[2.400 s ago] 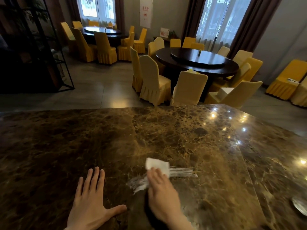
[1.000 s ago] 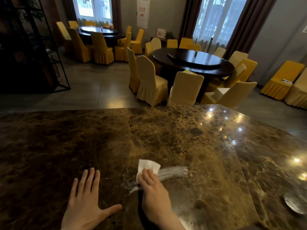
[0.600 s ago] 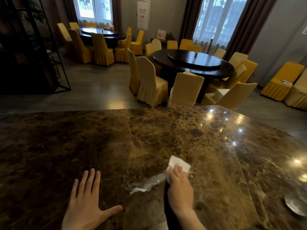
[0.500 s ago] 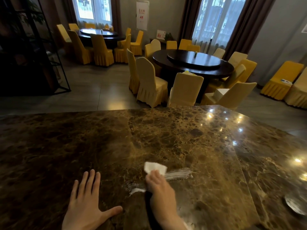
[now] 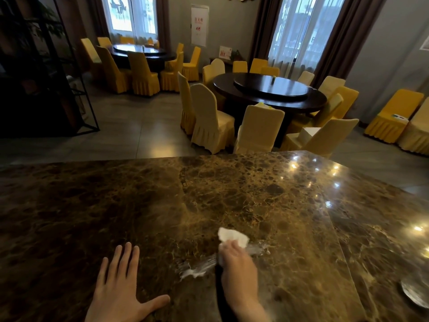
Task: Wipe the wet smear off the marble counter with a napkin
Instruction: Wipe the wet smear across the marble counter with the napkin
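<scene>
A white crumpled napkin (image 5: 232,238) lies pressed on the brown marble counter (image 5: 209,201) under the fingertips of my right hand (image 5: 239,273). A whitish wet smear (image 5: 197,268) streaks the counter from left of that hand to just right of it, and the hand covers its middle. My left hand (image 5: 118,291) rests flat on the counter to the left, fingers spread, holding nothing.
A round metal object (image 5: 415,293) sits at the counter's right edge. Beyond the counter's far edge stand round dark dining tables (image 5: 271,94) ringed by yellow-covered chairs (image 5: 209,119). A black metal shelf frame (image 5: 46,73) stands at far left.
My right hand has slid the napkin back and forth along the smear, now sitting near its middle-right. My left hand has stayed flat in place.
</scene>
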